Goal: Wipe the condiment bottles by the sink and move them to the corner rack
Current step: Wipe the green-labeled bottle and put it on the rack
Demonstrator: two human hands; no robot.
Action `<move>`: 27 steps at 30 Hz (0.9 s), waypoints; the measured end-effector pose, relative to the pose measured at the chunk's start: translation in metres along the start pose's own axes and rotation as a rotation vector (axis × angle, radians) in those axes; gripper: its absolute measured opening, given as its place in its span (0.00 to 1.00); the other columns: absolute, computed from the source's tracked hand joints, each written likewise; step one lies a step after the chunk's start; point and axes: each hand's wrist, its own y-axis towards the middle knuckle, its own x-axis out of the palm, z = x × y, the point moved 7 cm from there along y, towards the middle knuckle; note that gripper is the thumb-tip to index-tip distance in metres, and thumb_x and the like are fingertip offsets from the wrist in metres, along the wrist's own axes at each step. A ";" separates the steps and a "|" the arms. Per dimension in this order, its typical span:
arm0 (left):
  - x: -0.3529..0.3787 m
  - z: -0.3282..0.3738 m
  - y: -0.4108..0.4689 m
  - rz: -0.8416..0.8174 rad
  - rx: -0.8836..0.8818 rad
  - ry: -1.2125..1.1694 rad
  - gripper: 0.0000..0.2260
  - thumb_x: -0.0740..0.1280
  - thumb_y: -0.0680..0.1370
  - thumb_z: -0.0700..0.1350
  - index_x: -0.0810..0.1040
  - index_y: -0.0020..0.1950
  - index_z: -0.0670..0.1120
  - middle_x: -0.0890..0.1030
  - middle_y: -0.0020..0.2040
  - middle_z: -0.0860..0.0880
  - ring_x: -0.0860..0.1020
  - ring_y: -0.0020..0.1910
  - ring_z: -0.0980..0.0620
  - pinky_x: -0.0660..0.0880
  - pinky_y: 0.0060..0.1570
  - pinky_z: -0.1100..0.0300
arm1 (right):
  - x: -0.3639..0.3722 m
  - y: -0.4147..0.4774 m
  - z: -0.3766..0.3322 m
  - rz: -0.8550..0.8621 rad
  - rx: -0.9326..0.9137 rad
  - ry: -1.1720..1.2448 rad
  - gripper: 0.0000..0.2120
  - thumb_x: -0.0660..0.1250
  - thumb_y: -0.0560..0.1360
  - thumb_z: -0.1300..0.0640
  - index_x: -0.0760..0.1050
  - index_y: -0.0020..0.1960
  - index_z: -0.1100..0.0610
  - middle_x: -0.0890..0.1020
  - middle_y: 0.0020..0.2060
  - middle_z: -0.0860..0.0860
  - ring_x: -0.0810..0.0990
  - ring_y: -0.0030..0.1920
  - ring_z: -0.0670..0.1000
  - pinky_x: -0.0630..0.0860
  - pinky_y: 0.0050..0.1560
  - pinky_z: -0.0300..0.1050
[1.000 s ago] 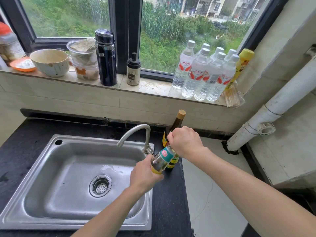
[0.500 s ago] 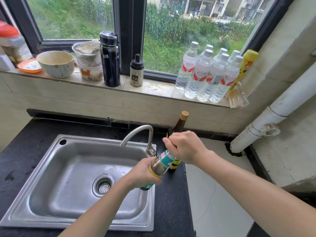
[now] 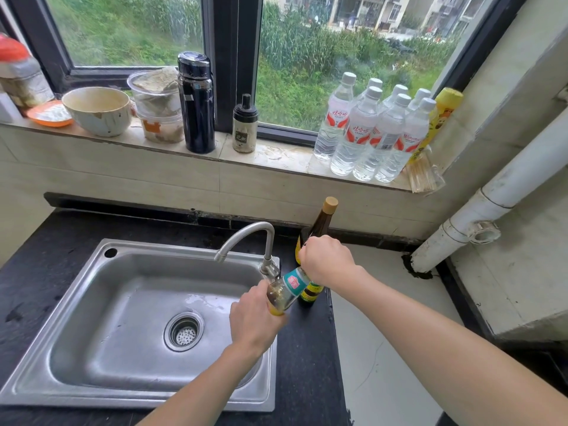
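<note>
Together, left hand (image 3: 255, 318) and right hand (image 3: 327, 261) grip a tilted, teal-labelled glass bottle (image 3: 289, 287).

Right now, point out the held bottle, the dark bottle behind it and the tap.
held bottle (image 3: 293, 285): head view, on its teal label.
dark bottle (image 3: 323, 221): head view, on the neck under the tan cap.
tap (image 3: 246, 233): head view, on the curved spout.

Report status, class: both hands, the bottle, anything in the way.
Left hand grips teal-labelled bottle at base, right hand at top. Bottle tilted over sink rim. Faucet and tan-capped dark bottle close alongside.
</note>
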 end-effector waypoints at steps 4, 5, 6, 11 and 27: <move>0.002 -0.006 0.004 0.040 0.071 0.237 0.15 0.69 0.68 0.55 0.67 0.47 0.51 0.77 0.46 0.52 0.76 0.47 0.48 0.63 0.42 0.56 | 0.016 -0.001 0.007 -0.162 0.084 0.009 0.12 0.61 0.78 0.57 0.76 0.57 0.60 0.76 0.45 0.55 0.76 0.45 0.56 0.74 0.40 0.47; 0.003 -0.007 0.004 0.033 0.096 0.284 0.15 0.69 0.69 0.55 0.69 0.49 0.50 0.77 0.47 0.52 0.75 0.48 0.48 0.64 0.44 0.55 | 0.023 -0.002 0.009 -0.226 0.076 0.018 0.14 0.63 0.77 0.58 0.75 0.60 0.61 0.77 0.48 0.57 0.77 0.47 0.57 0.74 0.41 0.48; 0.005 -0.009 0.005 0.010 0.120 0.316 0.16 0.69 0.69 0.56 0.70 0.50 0.50 0.77 0.48 0.51 0.75 0.49 0.48 0.64 0.45 0.55 | 0.027 -0.004 0.010 -0.270 0.081 0.052 0.16 0.66 0.75 0.58 0.75 0.62 0.62 0.79 0.51 0.58 0.78 0.50 0.58 0.75 0.42 0.48; 0.014 -0.030 0.015 -0.319 0.074 -0.097 0.14 0.73 0.62 0.47 0.69 0.41 0.52 0.77 0.37 0.53 0.74 0.37 0.49 0.68 0.36 0.57 | 0.025 -0.021 -0.001 -0.013 -0.132 0.141 0.19 0.57 0.79 0.42 0.78 0.46 0.54 0.82 0.43 0.53 0.79 0.43 0.53 0.77 0.40 0.49; 0.043 0.048 -0.061 -0.318 0.403 0.075 0.14 0.71 0.67 0.51 0.67 0.43 0.51 0.80 0.42 0.51 0.78 0.41 0.47 0.75 0.39 0.53 | 0.016 -0.126 0.086 0.057 0.312 -0.050 0.10 0.59 0.79 0.56 0.77 0.50 0.60 0.80 0.48 0.57 0.76 0.44 0.56 0.72 0.38 0.47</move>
